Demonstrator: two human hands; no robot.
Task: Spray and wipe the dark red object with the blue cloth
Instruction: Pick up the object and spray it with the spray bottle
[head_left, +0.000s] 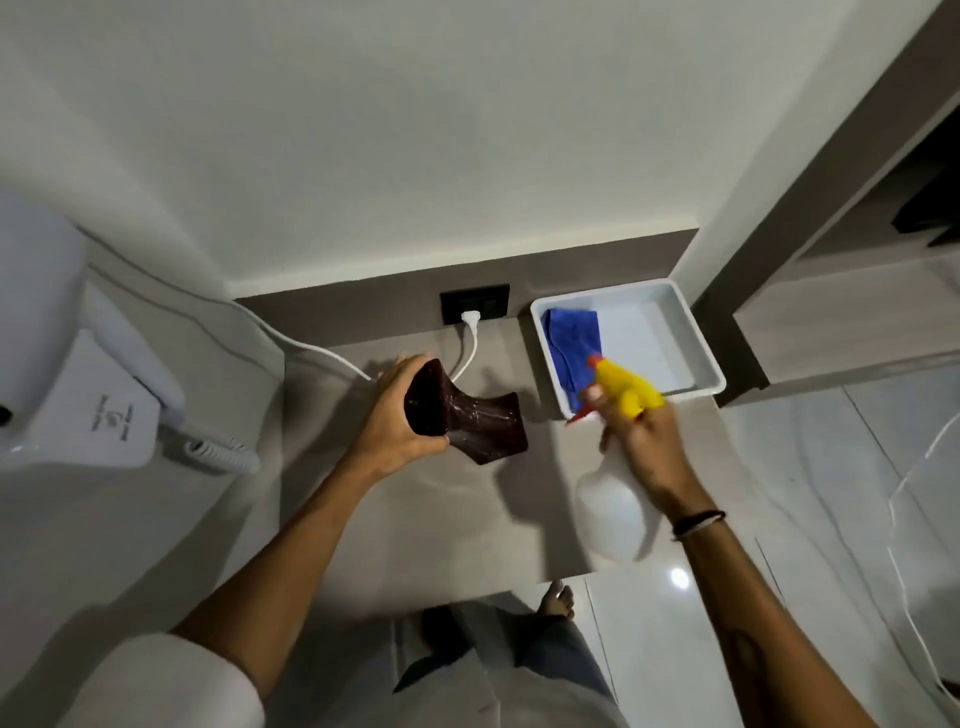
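Observation:
My left hand (397, 415) grips one end of the dark red object (478, 428), a waisted, marbled piece tilted above the grey counter. My right hand (641, 436) holds a translucent white spray bottle (613, 512) by its neck. The bottle's yellow spray head (626, 387) with a red nozzle points left toward the dark red object. The blue cloth (571, 343) lies crumpled in the left half of a white tray (698, 353) at the back right of the counter.
A black wall socket (475, 304) holds a white plug whose cable (311, 348) runs left behind my left hand. A white wall-mounted hair dryer (88, 410) with a coiled cord hangs at the left. The counter's front edge (467, 592) is near my legs.

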